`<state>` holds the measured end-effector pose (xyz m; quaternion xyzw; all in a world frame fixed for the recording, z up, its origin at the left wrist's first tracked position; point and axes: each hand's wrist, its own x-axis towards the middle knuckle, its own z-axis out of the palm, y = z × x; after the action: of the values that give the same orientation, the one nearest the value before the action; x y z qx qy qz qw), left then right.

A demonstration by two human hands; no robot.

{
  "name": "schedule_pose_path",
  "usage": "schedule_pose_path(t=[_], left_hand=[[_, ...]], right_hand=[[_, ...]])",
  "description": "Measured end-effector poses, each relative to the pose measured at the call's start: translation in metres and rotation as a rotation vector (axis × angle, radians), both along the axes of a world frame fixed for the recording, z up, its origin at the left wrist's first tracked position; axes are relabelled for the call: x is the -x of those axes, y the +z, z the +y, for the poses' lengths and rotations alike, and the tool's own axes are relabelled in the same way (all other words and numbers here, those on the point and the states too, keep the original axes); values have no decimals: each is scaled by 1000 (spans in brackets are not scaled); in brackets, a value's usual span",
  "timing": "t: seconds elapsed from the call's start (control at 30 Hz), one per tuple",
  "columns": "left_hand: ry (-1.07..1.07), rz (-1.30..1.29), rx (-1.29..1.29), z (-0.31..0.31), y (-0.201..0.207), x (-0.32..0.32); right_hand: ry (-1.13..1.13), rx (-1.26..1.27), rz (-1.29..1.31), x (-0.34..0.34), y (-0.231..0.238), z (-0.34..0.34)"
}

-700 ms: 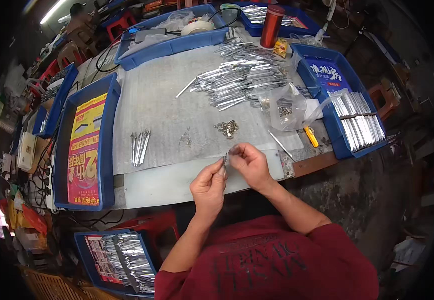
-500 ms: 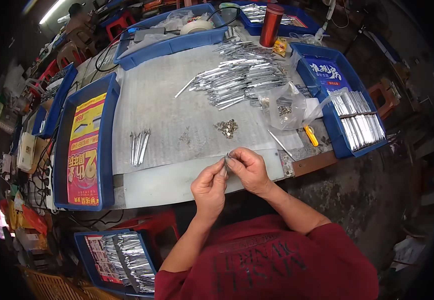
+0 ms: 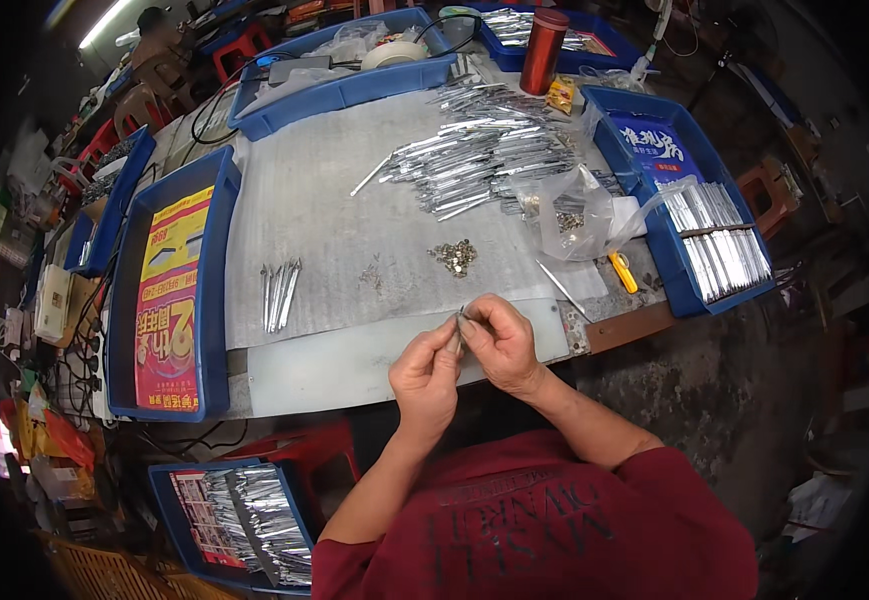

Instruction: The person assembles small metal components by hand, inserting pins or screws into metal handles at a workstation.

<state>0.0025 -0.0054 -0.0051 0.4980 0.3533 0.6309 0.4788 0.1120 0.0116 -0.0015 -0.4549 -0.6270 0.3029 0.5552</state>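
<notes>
Head view: two bare hands met at the fingertips, pinching a small greyish piece (image 3: pixel 462 313).

Thumb and forefinger of both the left hand (image 3: pixel 423 366) and the right hand (image 3: pixel 503 345) were drawn nearly closed around it; the piece lay between the tips, mostly hidden, so its long axis could not be told. Just beyond the fingertips sat a pile of small metal bits (image 3: pixel 454 258), slightly nearer the right hand. Leftward lay a bundle of silver strips (image 3: pixel 281 297), pointing away from the person; rightward, a lone thin rod (image 3: pixel 562 290) slanted away to the left.
</notes>
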Motion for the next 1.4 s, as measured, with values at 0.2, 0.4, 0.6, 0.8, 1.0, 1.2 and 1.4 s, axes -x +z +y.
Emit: schedule_pose_path(t=[0.2,0.4,0.6,0.8,1.0,1.2,1.4], left_hand=[[13,36,-2,0,-2,-1],[4,14,25,-1,-3,-3],[26,188,-47,-2,-9,-1],[-15,83,70,-3,-7,-5],[-167,-195,323,-1,-1,-4],[-143,-170,331,-2,6,-5],[77,383,-182,-2,1,-5]], right_hand=[[-36,-32,-35,-1,0,0],[-48,-90,-72,-1,2,0],[-50,-50,-69,-2,0,-2],[-65,-46,-125,-6,3,-4],[-69,-29,-130,-9,3,-3],[-65,-49,-87,-11,4,-5],[-38,-36,-62,-13,2,-12]])
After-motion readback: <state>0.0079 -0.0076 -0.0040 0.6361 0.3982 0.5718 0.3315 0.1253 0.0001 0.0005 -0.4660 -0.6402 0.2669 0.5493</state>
